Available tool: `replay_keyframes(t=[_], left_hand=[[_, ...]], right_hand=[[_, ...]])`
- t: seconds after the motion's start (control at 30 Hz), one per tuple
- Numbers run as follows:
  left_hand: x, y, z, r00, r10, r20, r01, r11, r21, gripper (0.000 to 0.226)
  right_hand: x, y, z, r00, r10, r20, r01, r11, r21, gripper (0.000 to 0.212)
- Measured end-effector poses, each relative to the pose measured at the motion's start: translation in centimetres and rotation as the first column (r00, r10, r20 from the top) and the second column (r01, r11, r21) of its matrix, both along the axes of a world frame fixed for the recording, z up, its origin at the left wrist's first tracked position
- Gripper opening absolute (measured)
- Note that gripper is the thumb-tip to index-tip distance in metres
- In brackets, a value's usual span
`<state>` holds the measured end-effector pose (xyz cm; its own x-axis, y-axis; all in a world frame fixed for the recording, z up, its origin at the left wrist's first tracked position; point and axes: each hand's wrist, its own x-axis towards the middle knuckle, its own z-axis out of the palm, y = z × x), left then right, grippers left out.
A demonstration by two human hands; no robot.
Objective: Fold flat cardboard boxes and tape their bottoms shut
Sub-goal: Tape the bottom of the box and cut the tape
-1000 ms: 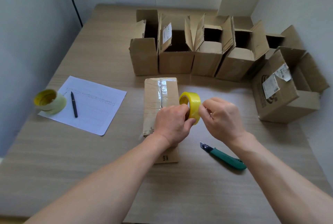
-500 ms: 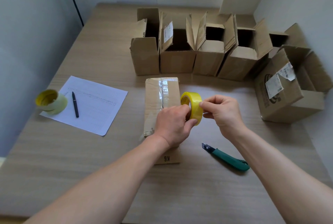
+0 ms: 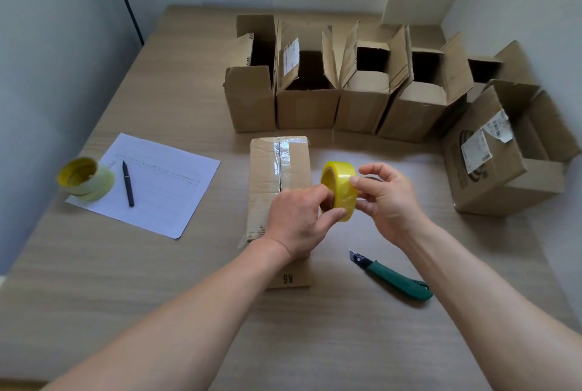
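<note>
Left hand (image 3: 296, 217) grips upright tape roll (image 3: 340, 190), hole facing left.

Tape roll (image 3: 341, 189): translucent yellow. Flat box (image 3: 277, 170): brown kraft, clear glossy tape strip, black "K6" print. Knife (image 3: 395, 280): green handle, silver blade. Pen (image 3: 128, 183): dark blue. Paper (image 3: 163, 189): white, faint lines. Spare roll (image 3: 85, 179): pale yellow-green. Bench (image 3: 126, 296): light woodgrain.

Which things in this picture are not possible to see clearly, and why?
- Head view: the box under the left hand; hand and forearm cover its near half.
- Tape roll: its loose end, hidden by the right hand.
- Sheet of paper: writing too small.
- Upright boxes: bottoms face down, unseen.
</note>
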<state>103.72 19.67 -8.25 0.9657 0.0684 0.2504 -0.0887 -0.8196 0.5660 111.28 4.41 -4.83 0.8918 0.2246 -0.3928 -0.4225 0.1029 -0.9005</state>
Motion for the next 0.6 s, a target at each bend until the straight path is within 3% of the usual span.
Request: replay_keyframes(t=[0.07, 0.13, 0.2, 0.3, 0.37, 0.4, 0.43, 0.47, 0.53, 0.6], left_hand=[[0.1, -0.1, 0.0, 1.000, 0.029, -0.005, -0.029, 0.997, -0.065, 0.037], [0.1, -0.1, 0.2, 0.996, 0.085, -0.006, -0.085, 0.978, -0.190, 0.039], [0.1, 0.2, 0.1, 0.990, 0.141, -0.003, -0.135, 0.938, -0.321, 0.036], [0.2, 0.4, 0.7, 0.988, 0.136, -0.070, -0.152, 0.836, -0.528, 0.040], [0.3, 0.5, 1.9, 0.984, 0.103, -0.149, -0.179, 0.677, -0.714, 0.037], [0.2, 0.9, 2.7, 0.983, 0.103, -0.150, -0.181, 0.590, -0.786, 0.035], [-0.1, 1.5, 3.3, 0.984, 0.134, -0.118, -0.173, 0.541, -0.823, 0.034], [-0.6, 2.4, 3.7, 0.977, 0.206, -0.062, -0.172, 0.572, -0.802, 0.033], [-2.3, 4.4, 3.4, 0.916, 0.379, 0.132, -0.232, 0.769, -0.596, 0.032], [-4.4, 5.3, 2.1, 0.862, 0.467, 0.196, -0.373, 0.848, -0.377, 0.041]], right_hand=[[0.3, -1.3, 0.2, 0.985, -0.021, 0.172, 0.040, 0.993, -0.109, 0.024], [0.4, -3.2, -0.2, 0.924, 0.085, 0.374, 0.062, 0.929, -0.365, 0.031], [-0.2, -5.0, -1.6, 0.846, 0.302, 0.438, 0.103, 0.714, -0.692, 0.031], [-2.7, -6.9, -4.7, 0.771, 0.604, 0.202, 0.023, 0.291, -0.956, 0.019], [-4.5, -7.5, -6.8, 0.742, 0.670, -0.009, -0.119, 0.119, -0.986, 0.012], [-5.1, -7.6, -7.4, 0.740, 0.670, -0.051, -0.138, 0.078, -0.987, 0.009], [-5.4, -7.4, -7.5, 0.751, 0.659, -0.047, -0.125, 0.072, -0.990, 0.009], [-5.3, -7.2, -7.4, 0.765, 0.643, 0.035, -0.060, 0.126, -0.990, 0.014], [-5.2, -5.9, -6.3, 0.729, 0.594, 0.340, 0.143, 0.353, -0.924, 0.035], [-5.6, -3.3, -4.8, 0.613, 0.560, 0.557, 0.208, 0.566, -0.798, 0.058]])
